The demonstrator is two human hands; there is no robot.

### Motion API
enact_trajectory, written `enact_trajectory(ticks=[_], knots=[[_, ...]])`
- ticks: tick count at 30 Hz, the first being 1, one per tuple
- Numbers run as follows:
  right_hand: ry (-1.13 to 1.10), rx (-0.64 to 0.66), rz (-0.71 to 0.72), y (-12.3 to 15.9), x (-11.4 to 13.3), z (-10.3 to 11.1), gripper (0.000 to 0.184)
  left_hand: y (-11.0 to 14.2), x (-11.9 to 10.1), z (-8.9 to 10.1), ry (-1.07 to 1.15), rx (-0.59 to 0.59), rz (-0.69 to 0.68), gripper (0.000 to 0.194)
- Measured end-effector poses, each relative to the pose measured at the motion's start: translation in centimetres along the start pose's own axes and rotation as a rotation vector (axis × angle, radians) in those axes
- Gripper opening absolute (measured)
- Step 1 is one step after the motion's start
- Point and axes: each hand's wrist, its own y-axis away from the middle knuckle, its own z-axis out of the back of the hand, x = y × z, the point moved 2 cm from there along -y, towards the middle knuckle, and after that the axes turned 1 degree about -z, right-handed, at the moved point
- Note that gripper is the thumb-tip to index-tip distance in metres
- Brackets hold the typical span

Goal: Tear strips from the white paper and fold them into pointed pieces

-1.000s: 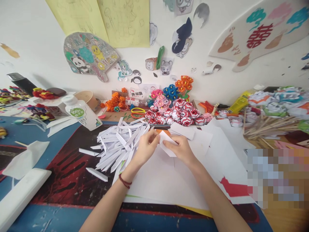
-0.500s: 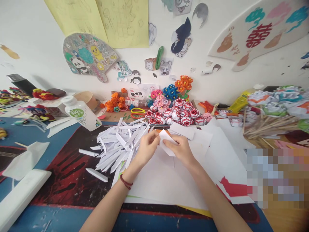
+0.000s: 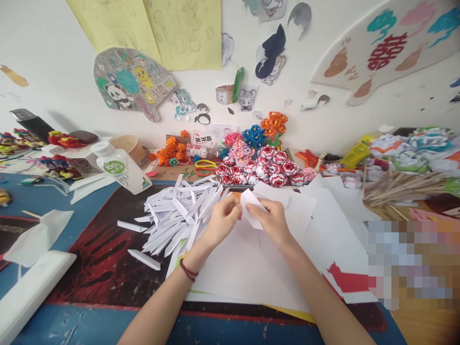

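A small piece of folded white paper (image 3: 249, 197) is pinched in my right hand (image 3: 271, 215), with the thumb lying across its face. My left hand (image 3: 224, 218) is closed, its fingers curled just beside the paper's left edge. Whether those fingertips hold anything is hidden. Both hands are over large white sheets (image 3: 247, 268). Left of them lies a heap of folded white paper strips (image 3: 179, 211), with a strip (image 3: 143, 259) lying apart nearer to me.
A white bottle (image 3: 122, 167) leans behind the heap. Paper and yarn-like flowers (image 3: 266, 165) line the wall. Thin wooden sticks (image 3: 406, 189) lie at the right. A long white object (image 3: 39, 287) is at the left front. Red paper (image 3: 354, 278) lies at the right.
My right hand has moved slightly right with the folded paper, which is tilted differently. My left fingers have come away a little from its left corner.
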Motion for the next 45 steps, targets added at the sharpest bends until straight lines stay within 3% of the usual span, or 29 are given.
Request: enact_trajectory(ticks=[9,14,16,19,22,25,29,35,40,45], knots=[[-0.043,-0.135,-0.081,-0.6,-0.3,1.5,0.040,0.4,-0.6,-0.4,-0.071,0.003,-0.007,0.015],[-0.040,0.121,-0.175,-0.8,-0.2,1.5,0.035,0.3,-0.4,0.1,-0.135,-0.130,-0.022,0.015],[-0.026,0.221,-0.169,-0.6,-0.2,0.9,0.032,0.2,-0.3,0.4,-0.183,-0.137,-0.016,0.018],[-0.041,0.274,-0.162,-0.4,-0.4,0.3,0.031,0.2,-0.4,0.6,-0.223,-0.116,-0.021,0.021],[-0.192,0.246,-0.178,-0.6,-0.3,0.3,0.030,0.3,-0.6,1.0,-0.132,-0.168,-0.032,0.023],[-0.350,0.160,-0.230,-1.0,0.1,0.9,0.043,0.2,-0.5,1.5,0.016,-0.253,-0.022,0.024],[-0.413,0.145,-0.290,-1.2,0.3,1.2,0.050,0.1,-0.3,1.7,0.131,-0.330,0.004,0.024],[-0.260,0.307,-0.238,-0.6,-0.6,-0.2,0.041,0.2,-0.1,0.8,0.154,-0.234,0.047,0.021],[-0.175,0.228,-0.215,-0.7,-1.4,-0.3,0.041,0.1,0.4,0.4,-0.053,-0.156,0.066,0.022],[-0.152,0.181,-0.220,-1.0,-1.2,0.7,0.035,0.0,0.3,0.5,-0.086,-0.143,0.065,0.022]])
